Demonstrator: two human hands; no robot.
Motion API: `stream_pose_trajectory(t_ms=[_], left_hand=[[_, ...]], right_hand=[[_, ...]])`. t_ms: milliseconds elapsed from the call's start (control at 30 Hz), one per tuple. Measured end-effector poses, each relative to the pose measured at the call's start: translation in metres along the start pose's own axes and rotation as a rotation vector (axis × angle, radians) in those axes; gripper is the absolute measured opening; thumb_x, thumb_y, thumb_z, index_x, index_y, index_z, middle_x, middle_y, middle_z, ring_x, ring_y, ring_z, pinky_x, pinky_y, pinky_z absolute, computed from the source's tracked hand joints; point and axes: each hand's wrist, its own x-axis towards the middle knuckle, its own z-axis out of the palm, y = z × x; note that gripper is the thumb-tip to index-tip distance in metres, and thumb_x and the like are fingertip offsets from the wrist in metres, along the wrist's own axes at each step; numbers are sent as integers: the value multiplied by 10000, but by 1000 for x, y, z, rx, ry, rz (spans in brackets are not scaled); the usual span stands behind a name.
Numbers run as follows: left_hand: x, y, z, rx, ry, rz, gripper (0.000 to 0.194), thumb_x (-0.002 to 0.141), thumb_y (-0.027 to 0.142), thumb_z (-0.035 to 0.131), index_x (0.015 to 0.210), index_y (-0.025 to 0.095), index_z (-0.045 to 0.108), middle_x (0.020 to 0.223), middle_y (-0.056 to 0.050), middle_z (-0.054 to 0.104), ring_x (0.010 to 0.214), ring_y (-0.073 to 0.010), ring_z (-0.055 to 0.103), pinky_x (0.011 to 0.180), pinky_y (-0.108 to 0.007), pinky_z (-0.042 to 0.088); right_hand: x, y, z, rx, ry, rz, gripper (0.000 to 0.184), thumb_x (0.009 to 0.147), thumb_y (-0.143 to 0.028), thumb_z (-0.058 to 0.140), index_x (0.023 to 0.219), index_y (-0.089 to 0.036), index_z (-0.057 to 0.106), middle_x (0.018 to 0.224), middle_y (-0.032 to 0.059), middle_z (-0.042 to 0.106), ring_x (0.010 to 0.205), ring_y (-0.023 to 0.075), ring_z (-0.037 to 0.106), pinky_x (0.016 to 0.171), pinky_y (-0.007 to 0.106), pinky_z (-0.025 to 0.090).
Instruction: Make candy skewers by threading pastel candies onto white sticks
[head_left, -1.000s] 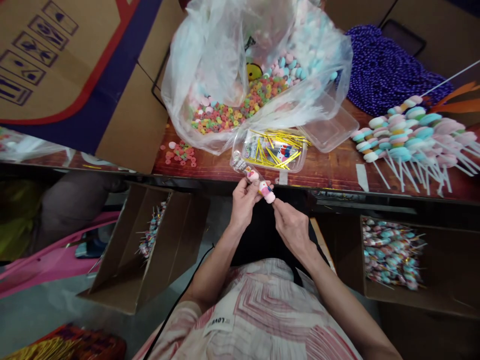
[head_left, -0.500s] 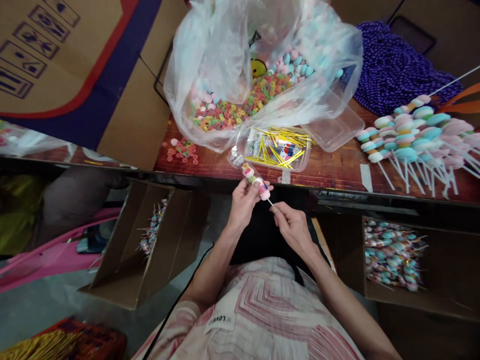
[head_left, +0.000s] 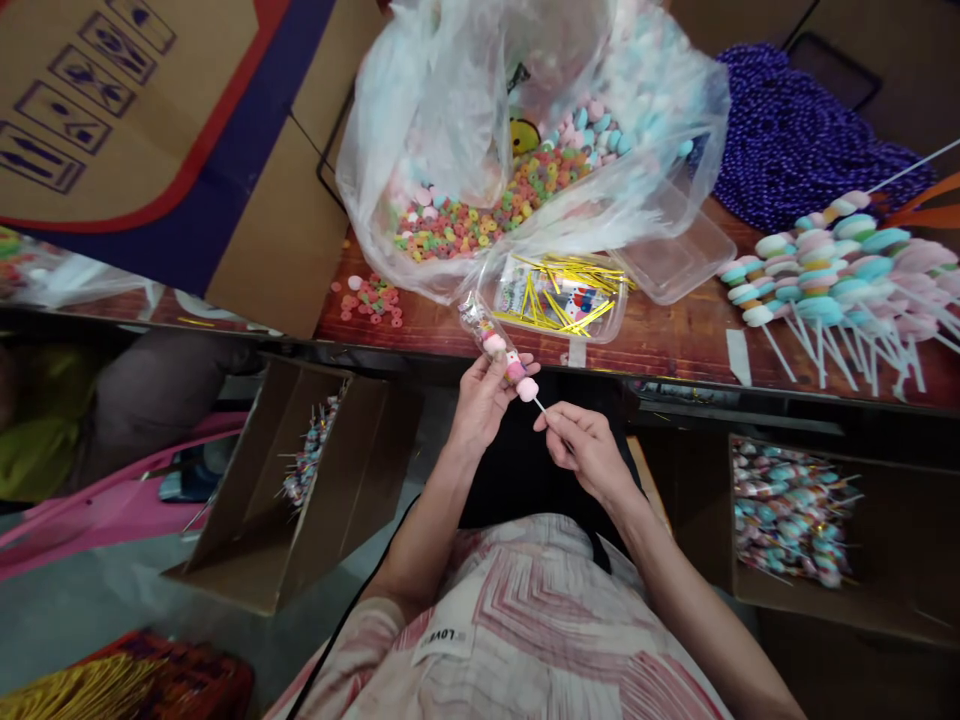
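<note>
In the head view a marshmallow skewer [head_left: 527, 389] with pink and white pieces slants over the table's front edge. A clear printed sleeve [head_left: 472, 312] covers its upper part, and the lowest pink ball shows below it. My left hand [head_left: 484, 395] is closed around the sleeve, thumb on top. Below that, my right hand [head_left: 581, 440] pinches the white stick [head_left: 539, 405] under the lowest ball. Just beyond the sleeve's tip stands a clear plastic tub [head_left: 606, 327] with gold twist ties [head_left: 551, 310] in it.
A large clear bag [head_left: 435, 90] of ring gummies and marshmallows is behind the tub. Unwrapped marshmallow skewers [head_left: 832, 270] are piled at right, near purple cord [head_left: 787, 140]. Open cartons [head_left: 352, 500] with wrapped skewers stand below on both sides; pink gummies [head_left: 371, 300] lie loose at left.
The lowest pink ball now sits clear of my left fingers and the sleeve, with the covered pieces shifted up. My right hand still pinches the stick. The whole view has shifted slightly.
</note>
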Motion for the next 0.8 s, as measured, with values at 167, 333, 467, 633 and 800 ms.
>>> stream_pose_trajectory(t_ms=[167, 333, 467, 633, 800], left_hand=[[-6, -9, 3, 40, -52, -29, 434, 712, 480, 835, 922, 131, 685, 940, -100, 766, 951, -269, 750, 884, -369, 545], [-12, -10, 3, 76, -102, -42, 461, 689, 494, 845, 911, 120, 691, 925, -120, 773, 931, -271, 750, 876, -373, 552], [-11, -6, -2, 79, -105, -69, 467, 695, 490, 842, 939, 122, 689, 931, -124, 774, 936, -280, 751, 895, -401, 548], [-12, -10, -1, 71, -86, -45, 469, 712, 499, 830, 953, 124, 686, 920, -114, 768, 919, -280, 755, 903, -416, 548], [-19, -19, 7, 76, -68, 49, 392, 755, 487, 797, 917, 143, 702, 863, -95, 769, 861, -254, 759, 827, -362, 563]], right_hand=[[12, -2, 10, 234, -32, 26, 264, 806, -401, 713, 748, -150, 656, 408, -90, 433, 318, 13, 202, 359, 189, 127], [22, 0, 19, 163, 54, -57, 297, 804, -450, 703, 752, -166, 635, 427, -75, 477, 317, 25, 249, 346, 188, 140], [10, 5, 11, -99, 74, -87, 326, 877, -488, 620, 802, -172, 647, 500, -43, 556, 355, 47, 345, 369, 199, 208], [-1, 10, 2, -247, 62, -61, 321, 903, -453, 585, 765, -173, 659, 456, -58, 484, 390, 54, 316, 400, 212, 183], [13, 11, 10, -169, 79, -94, 318, 897, -454, 583, 755, -176, 641, 441, -65, 475, 376, 54, 278, 402, 222, 168]])
